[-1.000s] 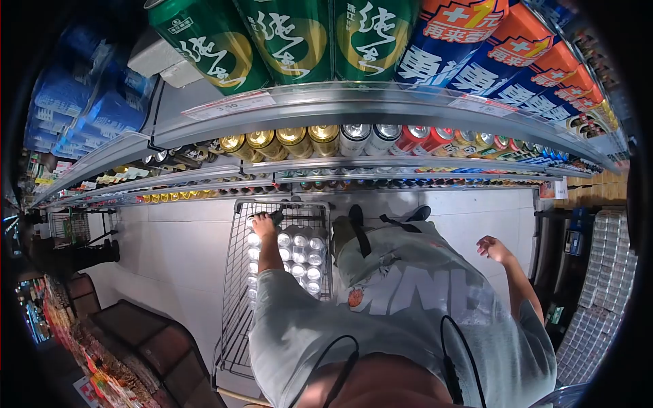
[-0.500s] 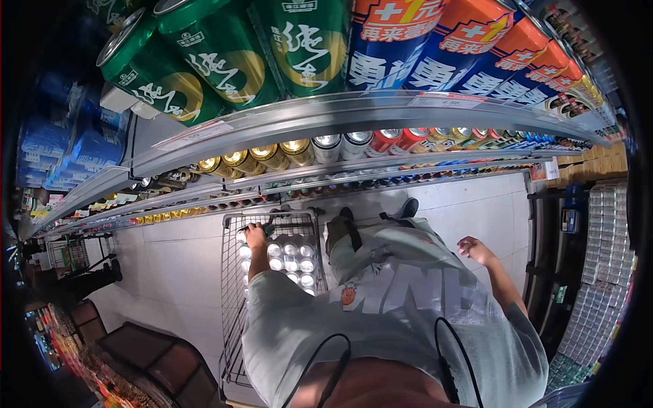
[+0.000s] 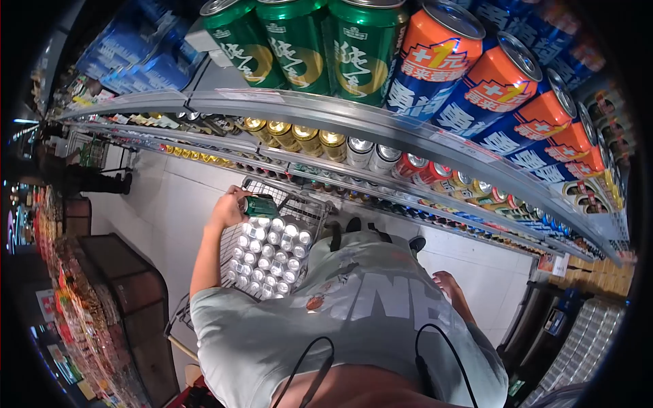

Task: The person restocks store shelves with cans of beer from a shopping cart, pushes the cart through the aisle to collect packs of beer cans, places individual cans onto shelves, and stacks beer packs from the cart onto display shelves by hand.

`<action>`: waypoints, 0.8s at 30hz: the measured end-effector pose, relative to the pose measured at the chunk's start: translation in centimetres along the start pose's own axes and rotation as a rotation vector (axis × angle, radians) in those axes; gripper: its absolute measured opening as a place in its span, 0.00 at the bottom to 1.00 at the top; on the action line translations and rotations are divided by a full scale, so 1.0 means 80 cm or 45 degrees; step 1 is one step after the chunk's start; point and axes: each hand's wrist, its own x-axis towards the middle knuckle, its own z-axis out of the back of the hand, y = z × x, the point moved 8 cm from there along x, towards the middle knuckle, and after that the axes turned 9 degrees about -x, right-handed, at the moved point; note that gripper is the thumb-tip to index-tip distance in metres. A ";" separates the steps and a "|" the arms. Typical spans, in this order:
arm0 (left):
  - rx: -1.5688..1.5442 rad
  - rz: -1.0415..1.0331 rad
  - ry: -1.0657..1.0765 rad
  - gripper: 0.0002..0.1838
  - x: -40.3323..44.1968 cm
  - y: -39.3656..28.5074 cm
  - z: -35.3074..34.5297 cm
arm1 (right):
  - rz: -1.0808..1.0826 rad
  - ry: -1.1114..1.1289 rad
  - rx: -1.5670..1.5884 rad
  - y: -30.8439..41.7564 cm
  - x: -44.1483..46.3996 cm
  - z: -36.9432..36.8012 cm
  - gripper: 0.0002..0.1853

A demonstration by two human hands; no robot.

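At the far end of the shopping cart, my left hand grips a dark green item, with its fingers bent over the item's left side. Several silver-topped cans stand packed in the cart beside my left forearm. My right hand hangs by the right side of my shirt, away from the cart; its fingers are slightly curled and partly hidden, and nothing shows in them.
Ahead runs a shelf with green cans and orange-and-blue cans. Dark display bins stand at the left. Another person and a cart are at the far left. Stacked packs fill the right.
The view has turned, and the cart shows closer and fuller. My left hand has risen with the green item, which now shows more clearly. My right hand has moved in toward my shirt.
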 end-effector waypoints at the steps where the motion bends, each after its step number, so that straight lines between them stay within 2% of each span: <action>1: 0.025 -0.010 0.034 0.34 -0.008 -0.025 0.028 | -0.032 0.001 -0.072 0.013 0.004 0.001 0.16; 5: -0.026 0.103 -0.113 0.32 -0.047 -0.159 0.163 | 0.096 0.034 -0.083 0.081 0.040 0.020 0.16; 7: -0.021 -0.086 -0.274 0.32 -0.065 -0.206 0.220 | 0.215 0.006 -0.085 0.130 0.041 0.033 0.17; 10: -0.134 -0.062 -0.384 0.32 -0.082 -0.247 0.293 | 0.344 -0.016 -0.081 0.179 0.055 0.051 0.18; 13: -0.197 -0.398 -0.539 0.35 -0.095 -0.284 0.351 | 0.381 -0.012 -0.101 0.213 0.047 0.056 0.18; 18: -0.123 -0.999 -0.855 0.36 -0.101 -0.336 0.418 | 0.365 -0.013 -0.036 0.200 0.051 0.055 0.19; 24: -0.277 -1.313 -1.001 0.30 -0.063 -0.357 0.447 | 0.294 0.007 0.043 0.109 0.066 0.042 0.22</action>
